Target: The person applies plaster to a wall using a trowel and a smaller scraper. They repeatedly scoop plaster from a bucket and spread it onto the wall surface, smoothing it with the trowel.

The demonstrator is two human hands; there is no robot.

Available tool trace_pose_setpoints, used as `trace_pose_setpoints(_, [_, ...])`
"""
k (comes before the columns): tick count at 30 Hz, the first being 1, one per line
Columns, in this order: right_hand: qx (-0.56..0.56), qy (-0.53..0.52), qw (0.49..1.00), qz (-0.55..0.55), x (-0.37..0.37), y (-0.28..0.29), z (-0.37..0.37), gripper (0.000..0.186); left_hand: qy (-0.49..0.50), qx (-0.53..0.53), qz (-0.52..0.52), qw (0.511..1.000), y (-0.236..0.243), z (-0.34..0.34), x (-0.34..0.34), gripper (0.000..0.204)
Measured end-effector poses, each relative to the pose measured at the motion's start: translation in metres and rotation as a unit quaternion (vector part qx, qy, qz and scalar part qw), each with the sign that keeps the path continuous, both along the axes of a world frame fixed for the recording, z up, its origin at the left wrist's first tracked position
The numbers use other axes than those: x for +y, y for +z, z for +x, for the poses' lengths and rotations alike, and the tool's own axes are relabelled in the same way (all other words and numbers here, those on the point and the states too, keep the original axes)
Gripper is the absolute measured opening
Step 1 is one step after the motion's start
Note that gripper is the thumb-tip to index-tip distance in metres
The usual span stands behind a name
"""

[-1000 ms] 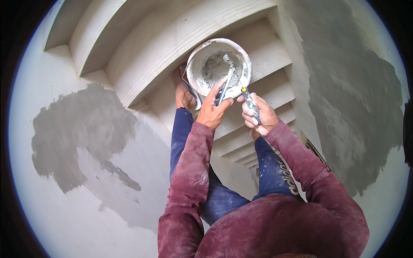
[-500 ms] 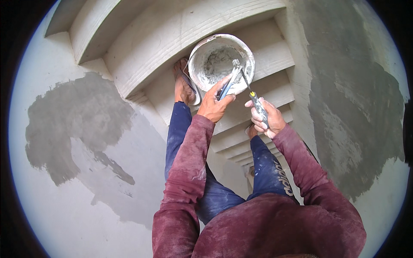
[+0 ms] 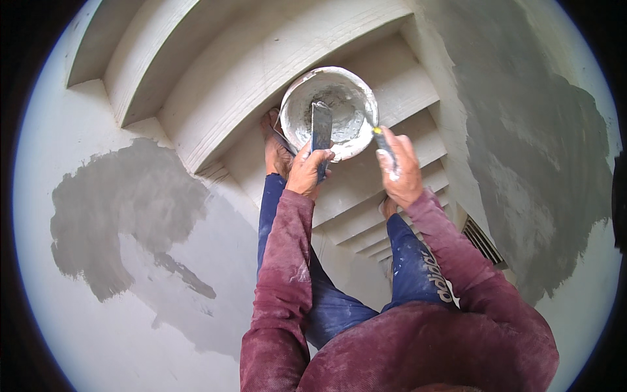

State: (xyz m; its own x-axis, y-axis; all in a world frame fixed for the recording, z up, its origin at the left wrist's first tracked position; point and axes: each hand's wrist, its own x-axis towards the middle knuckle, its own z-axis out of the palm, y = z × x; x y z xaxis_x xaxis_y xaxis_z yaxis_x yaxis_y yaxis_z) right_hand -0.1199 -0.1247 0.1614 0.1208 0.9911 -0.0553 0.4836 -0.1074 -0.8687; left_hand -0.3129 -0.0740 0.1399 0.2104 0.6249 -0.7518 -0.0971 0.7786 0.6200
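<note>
A round bucket point(image 3: 292, 134) with whitish crusted walls holds wet grey-white plaster at its bottom. Over its near side, my left hand point(image 3: 305, 171) is closed on a flat rectangular trowel point(image 3: 321, 125), dark-bladed with a dab of plaster at the far tip. My right hand point(image 3: 402, 171), at the bucket's right rim, is wrapped round the handle of a putty knife point(image 3: 385, 147), grey with a yellow collar and plaster smears. Its blade is blurred and reaches toward the bucket's inner wall.
The bucket stands on a curved pale stair point(image 3: 392, 72), with more steps dropping away below. My sandalled foot point(image 3: 277, 147) is beside it on the left. Grey wet-looking plaster patches cover the left wall point(image 3: 130, 209) and right wall point(image 3: 522, 130). A dark grille point(image 3: 483, 242) lies low at right.
The trowel has turned from edge-on to show its flat face, and my left hand has moved slightly left and down. My right hand has swung the putty knife away from the trowel to the bucket's right rim.
</note>
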Motion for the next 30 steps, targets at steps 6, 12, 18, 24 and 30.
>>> trace_pose_setpoints(6, [0.01,-0.046,0.997,0.053,0.005,-0.028,-0.036,0.049,-0.004,-0.018,0.013,1.0,0.005,0.008,0.003,0.041])
trace_pose_setpoints(12, [0.048,-0.021,0.998,0.031,0.006,0.0,-0.012,0.039,-0.09,0.073,0.077,0.99,-0.004,-0.015,0.008,0.042])
trace_pose_setpoints(18, [0.077,0.142,0.986,0.036,0.026,0.017,0.05,0.035,-0.252,0.269,0.304,0.879,0.006,-0.043,0.015,0.046])
trace_pose_setpoints(24, [0.072,0.276,0.958,-0.038,0.032,0.028,0.073,0.039,-0.323,0.354,0.348,0.806,0.021,-0.05,0.02,0.048])
trace_pose_setpoints(30, [0.039,0.295,0.952,-0.073,0.031,0.016,0.064,0.045,-0.313,0.318,0.399,0.801,0.023,-0.054,0.019,0.05])
